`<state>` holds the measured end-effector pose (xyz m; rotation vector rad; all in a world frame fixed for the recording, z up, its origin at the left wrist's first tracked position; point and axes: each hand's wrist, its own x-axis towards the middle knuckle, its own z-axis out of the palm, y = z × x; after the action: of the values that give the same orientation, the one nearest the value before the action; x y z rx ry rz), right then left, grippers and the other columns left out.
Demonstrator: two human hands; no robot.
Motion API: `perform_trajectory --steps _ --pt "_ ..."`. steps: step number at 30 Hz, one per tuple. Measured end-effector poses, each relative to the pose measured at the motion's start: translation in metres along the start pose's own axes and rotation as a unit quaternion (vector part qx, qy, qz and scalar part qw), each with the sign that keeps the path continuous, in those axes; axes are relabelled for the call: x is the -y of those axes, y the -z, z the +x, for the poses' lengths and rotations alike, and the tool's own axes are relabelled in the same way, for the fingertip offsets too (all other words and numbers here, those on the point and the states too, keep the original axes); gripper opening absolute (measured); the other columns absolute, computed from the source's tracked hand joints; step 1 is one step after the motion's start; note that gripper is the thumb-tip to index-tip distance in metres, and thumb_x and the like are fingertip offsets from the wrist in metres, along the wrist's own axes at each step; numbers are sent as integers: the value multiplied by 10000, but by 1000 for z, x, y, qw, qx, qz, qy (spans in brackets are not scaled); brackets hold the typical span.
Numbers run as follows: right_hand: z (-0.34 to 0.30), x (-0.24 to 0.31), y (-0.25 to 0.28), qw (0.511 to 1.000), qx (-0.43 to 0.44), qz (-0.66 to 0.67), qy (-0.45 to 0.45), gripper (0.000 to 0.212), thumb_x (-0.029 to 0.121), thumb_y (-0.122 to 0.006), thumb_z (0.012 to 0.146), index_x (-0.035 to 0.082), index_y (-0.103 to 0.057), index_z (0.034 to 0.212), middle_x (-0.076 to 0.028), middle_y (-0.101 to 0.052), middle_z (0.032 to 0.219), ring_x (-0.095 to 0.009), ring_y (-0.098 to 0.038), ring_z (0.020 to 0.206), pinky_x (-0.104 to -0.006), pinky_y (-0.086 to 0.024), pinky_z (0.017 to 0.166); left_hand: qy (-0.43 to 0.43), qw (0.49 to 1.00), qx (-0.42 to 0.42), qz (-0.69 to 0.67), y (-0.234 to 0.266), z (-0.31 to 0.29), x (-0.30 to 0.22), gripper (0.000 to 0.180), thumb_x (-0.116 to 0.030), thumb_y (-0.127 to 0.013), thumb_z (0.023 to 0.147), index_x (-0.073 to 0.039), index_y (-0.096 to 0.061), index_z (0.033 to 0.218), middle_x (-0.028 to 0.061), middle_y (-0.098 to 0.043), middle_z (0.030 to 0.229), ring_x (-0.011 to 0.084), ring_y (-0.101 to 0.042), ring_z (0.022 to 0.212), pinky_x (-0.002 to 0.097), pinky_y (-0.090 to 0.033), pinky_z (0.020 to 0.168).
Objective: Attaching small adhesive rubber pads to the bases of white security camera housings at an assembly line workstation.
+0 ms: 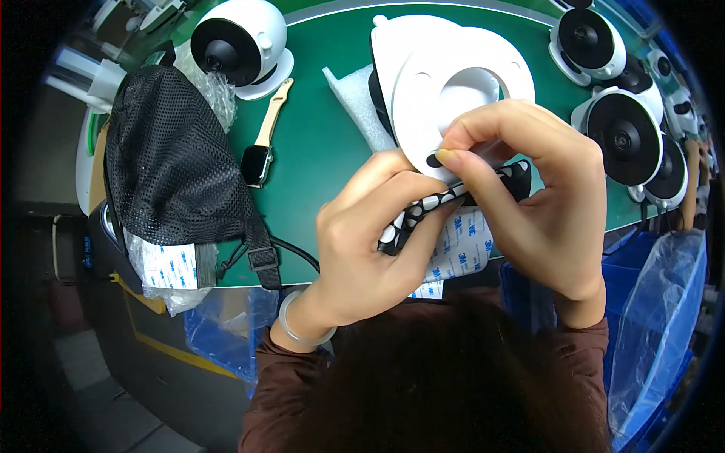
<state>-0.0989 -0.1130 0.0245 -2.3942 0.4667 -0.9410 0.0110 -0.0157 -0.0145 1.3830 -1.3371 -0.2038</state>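
Observation:
A white camera-like housing point(419, 38) with a ring-shaped white base point(423, 94) lies in front of me, the ring's opening showing. My left hand point(377, 234) is closed around a bent black sheet point(411, 217) with white round spots, held just below the base. My right hand point(540, 181) pinches a small black round pad point(433, 159) between thumb and forefinger, against the near rim of the base. Whether the pad is stuck to the rim cannot be told. Blue-printed white backing paper point(461, 245) lies under my hands.
White foam wrap point(361, 102) lies beside the housing on the green table point(302, 166). At left are a smartwatch point(258, 162), a black mesh bag point(177, 151) and a round white camera point(238, 45). More cameras point(623, 136) stand at right. Blue plastic-lined bins point(649, 302) sit below the table edge.

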Motion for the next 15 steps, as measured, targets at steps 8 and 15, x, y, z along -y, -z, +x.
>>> perform_trajectory --steps 8,15 --pt "5 6 0 999 -40 19 -24 97 14 -629 698 17 -588 785 -38 -582 745 -98 -556 650 -166 -421 547 49 997 -28 -45 3 -7 -1 161 62 -640 606 6 -582 746 108 -576 781 157 -558 607 222 -427 546" --pt "-17 3 21 997 -8 3 80 184 14 -660 545 -2 -626 724 -84 -601 710 -191 -542 652 -268 -409 581 55 998 -9 -9 31 -21 -23 175 101 -631 590 50 -605 756 132 -634 724 138 -616 630 200 -454 580"
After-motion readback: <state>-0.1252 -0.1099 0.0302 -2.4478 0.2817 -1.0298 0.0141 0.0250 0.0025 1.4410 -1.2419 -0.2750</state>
